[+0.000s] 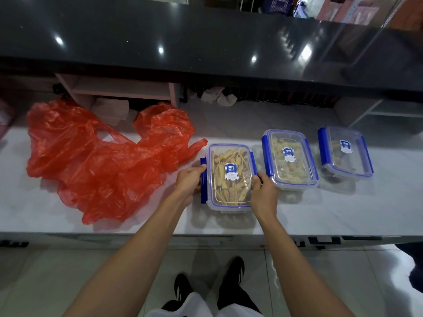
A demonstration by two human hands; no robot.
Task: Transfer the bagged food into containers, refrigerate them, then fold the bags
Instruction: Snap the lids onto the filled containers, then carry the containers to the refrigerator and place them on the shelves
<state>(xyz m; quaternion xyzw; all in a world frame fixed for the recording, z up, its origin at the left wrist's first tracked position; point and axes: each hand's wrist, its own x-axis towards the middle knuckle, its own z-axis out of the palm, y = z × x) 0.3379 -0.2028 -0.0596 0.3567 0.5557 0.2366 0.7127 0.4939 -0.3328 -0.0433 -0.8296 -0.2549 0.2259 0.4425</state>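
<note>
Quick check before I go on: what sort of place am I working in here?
Probably a shop or food-service counter rather than a home kitchen: a white marble-look worktop sits below a raised black counter, with open shelving under it and a blue crate behind.

I note even overhead lighting, with point glare spots on the dark upper counter [206, 42]. The white worktop [320, 213] reads bright; soft shadows beneath containers. Wide-angle bending shows toward edges.

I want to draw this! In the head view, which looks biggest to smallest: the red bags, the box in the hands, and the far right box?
1. Red bags, biggest by far.
2. Held box.
3. Right box, smallest.

The two boxes look like the same kind; the right one may only look smaller because it sits farther from the camera.
</note>
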